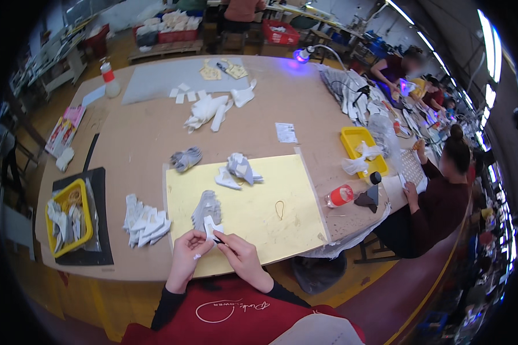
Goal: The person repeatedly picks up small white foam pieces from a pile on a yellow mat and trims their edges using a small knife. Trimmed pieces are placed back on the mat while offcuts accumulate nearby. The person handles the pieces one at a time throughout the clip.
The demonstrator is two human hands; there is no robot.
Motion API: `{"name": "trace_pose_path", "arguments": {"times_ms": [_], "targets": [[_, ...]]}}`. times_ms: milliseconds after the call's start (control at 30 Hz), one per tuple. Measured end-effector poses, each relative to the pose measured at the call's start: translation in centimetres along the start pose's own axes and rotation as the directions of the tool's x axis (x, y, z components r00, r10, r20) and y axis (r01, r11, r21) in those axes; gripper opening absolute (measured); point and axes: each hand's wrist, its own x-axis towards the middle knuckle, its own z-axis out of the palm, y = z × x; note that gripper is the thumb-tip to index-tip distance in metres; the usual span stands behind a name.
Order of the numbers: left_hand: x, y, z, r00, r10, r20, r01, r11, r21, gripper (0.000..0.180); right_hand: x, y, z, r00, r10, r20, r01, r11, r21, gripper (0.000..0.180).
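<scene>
Both my hands meet at the near edge of a yellow mat (282,184) on the brown table. My left hand (189,247) pinches a small white cut piece (210,227) from the left. My right hand (239,256) touches the same piece from the right and grips a thin dark tool against it. Just beyond the piece, a grey-white stack of similar pieces (206,208) lies on the mat. More pieces (240,169) lie at the mat's far edge, and a rubber band (280,209) lies to the right.
A fanned pile of white pieces (145,221) lies left of the mat, and a yellow tray (69,217) holds more at the far left. A red-capped bottle (341,196) lies on its side at the right. A seated person (437,195) works near a second yellow tray (357,144).
</scene>
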Motion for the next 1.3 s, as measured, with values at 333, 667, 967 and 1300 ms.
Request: {"name": "trace_pose_path", "arguments": {"times_ms": [333, 667, 967, 1300], "targets": [[0.6, -0.3, 0.3, 0.999, 0.038, 0.018, -0.038, 0.999, 0.009, 0.012, -0.6, 1.0, 0.6, 0.997, -0.026, -0.072, 0.030, 0.998, 0.050, 0.023], [0.7, -0.5, -0.2, 0.999, 0.032, -0.004, -0.031, 0.992, 0.121, 0.013, -0.5, 2.6, -0.4, 0.746, 0.530, 0.404, -0.615, 0.313, 0.724, 0.027], [3.0, -2.7, -0.9, 0.997, 0.074, -0.006, -0.070, 0.964, 0.257, 0.013, -1.0, 1.2, 1.1, 0.947, 0.211, 0.244, -0.311, 0.797, 0.518, 0.022], [3.0, -2.6, -0.6, 0.991, 0.072, 0.114, -0.100, 0.961, 0.258, 0.050, -1.3, 0.1, 0.8, 0.930, 0.021, 0.366, -0.035, 0.999, 0.032, 0.029]]}}
